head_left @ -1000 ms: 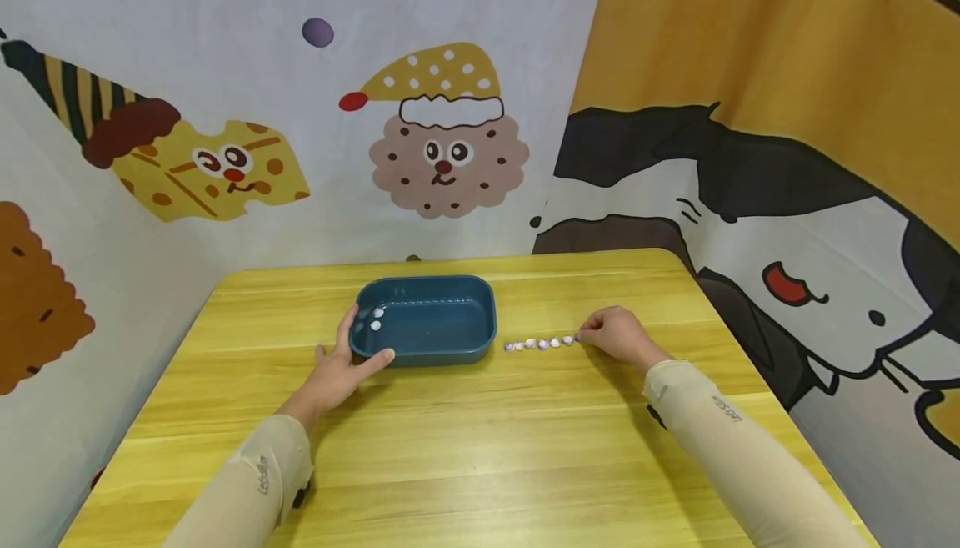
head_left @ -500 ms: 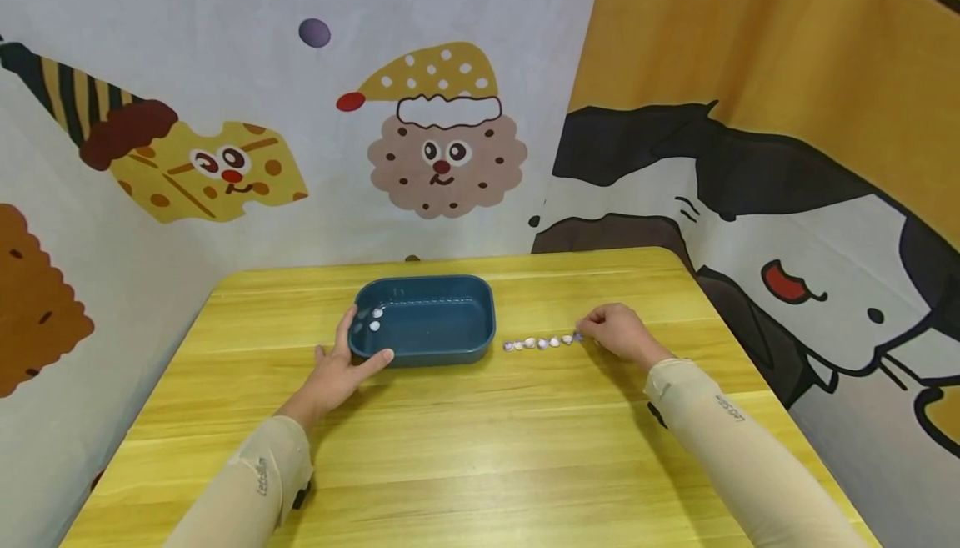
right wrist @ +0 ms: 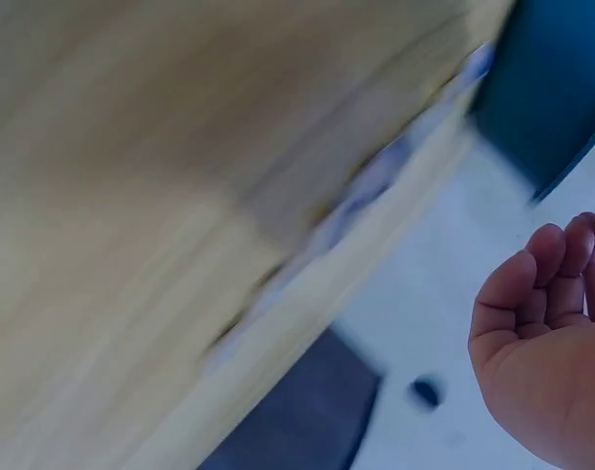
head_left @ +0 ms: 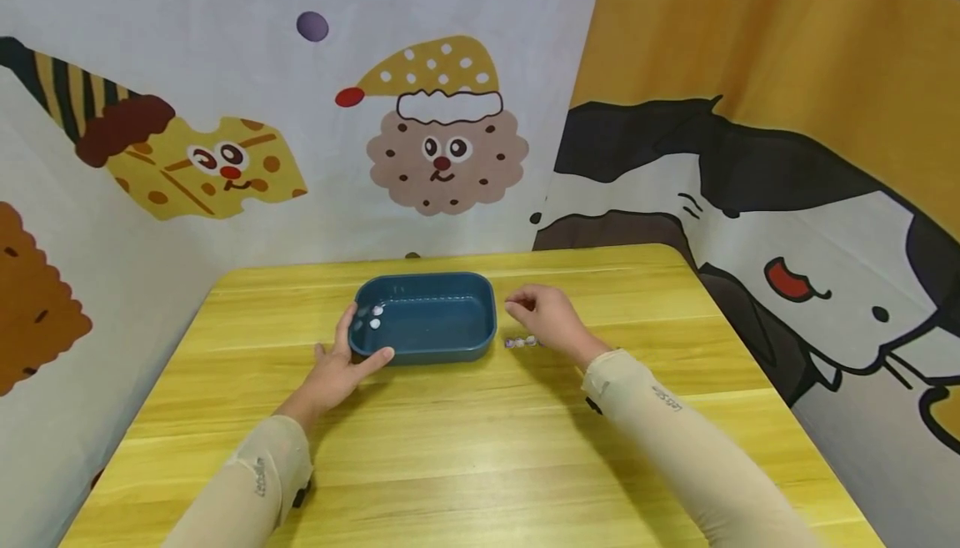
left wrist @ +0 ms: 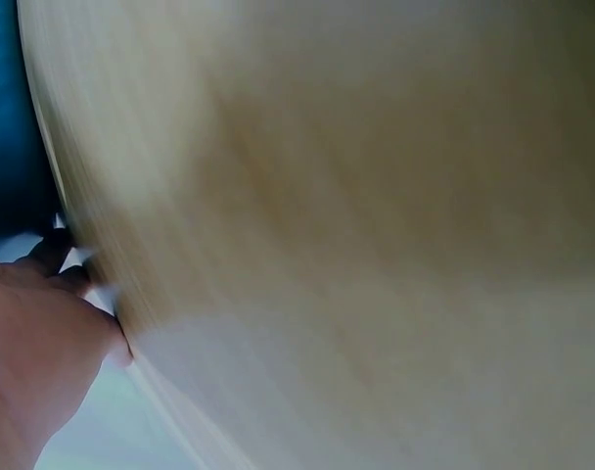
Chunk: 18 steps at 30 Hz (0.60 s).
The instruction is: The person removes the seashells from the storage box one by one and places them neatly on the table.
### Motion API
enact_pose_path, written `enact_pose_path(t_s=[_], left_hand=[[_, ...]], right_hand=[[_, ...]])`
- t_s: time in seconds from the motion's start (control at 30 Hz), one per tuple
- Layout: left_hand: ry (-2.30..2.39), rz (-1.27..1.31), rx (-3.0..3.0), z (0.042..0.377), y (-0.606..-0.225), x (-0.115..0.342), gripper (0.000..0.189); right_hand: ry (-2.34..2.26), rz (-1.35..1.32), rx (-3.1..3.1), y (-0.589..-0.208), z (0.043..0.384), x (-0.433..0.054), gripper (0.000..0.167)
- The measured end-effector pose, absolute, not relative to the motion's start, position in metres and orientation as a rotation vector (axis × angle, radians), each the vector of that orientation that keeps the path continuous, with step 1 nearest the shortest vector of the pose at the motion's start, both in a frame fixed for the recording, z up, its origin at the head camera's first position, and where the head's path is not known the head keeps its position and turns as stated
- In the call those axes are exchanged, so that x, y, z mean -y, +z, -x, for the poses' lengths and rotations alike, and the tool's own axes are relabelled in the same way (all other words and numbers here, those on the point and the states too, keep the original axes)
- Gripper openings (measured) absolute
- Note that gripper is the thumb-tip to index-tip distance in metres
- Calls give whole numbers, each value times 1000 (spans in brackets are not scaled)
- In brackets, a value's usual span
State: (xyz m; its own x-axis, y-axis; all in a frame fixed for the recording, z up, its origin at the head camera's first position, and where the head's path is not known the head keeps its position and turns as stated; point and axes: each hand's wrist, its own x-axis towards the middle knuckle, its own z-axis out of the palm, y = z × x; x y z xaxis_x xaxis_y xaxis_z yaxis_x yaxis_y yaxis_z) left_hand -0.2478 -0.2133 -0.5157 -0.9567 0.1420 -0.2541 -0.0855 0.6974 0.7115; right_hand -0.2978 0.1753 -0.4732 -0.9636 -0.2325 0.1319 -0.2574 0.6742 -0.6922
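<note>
My left hand (head_left: 333,369) holds the front left corner of a dark teal rectangular tray (head_left: 420,356), its fingers along the left side and its thumb at the front rim. Inside the tray lie two small white pieces (head_left: 376,324) near the left end. My right hand (head_left: 551,319) hovers just right of the tray, fingers loosely curled and thumb near the index finger, with nothing showing between them. Below it runs a row of small whitish, purple-tinged pieces (head_left: 520,342), partly hidden by the hand. That row (right wrist: 361,191) is blurred in the right wrist view.
The yellow wood-grain table (head_left: 450,456) reaches back to a cartoon-printed curtain (head_left: 442,239). Its rounded far right corner lies beyond the right hand. Long beige sleeves (head_left: 240,481) cover both forearms.
My right hand has left the right end of the row, where a purple piece lay at its fingertips, and moved left towards the tray. The left hand and tray stay in place.
</note>
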Motion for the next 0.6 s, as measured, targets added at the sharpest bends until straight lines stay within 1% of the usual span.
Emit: enact_pose_path(t_s=[0.13,0.23,0.4,0.53,0.6], left_hand=[[1117,-42,-2625,249,-517,213,116],[1113,-42,-2626,250,-519,212,118],[1130,-37,-2611,250,-519,211,116],[1140,-36,-2609,248,-517,213,115],[1139,-36,-2606,247,-517,215,115]], right_hand=[[1174,-518,2878,-473,297,-136,18],[1039,-500,2933,-475,298,-117,19],[661,-478,2923,-479,299,-103,15],[323,-576,2835,-478,296,-97,14],[207,-634,2816,-477,296,-92,16]])
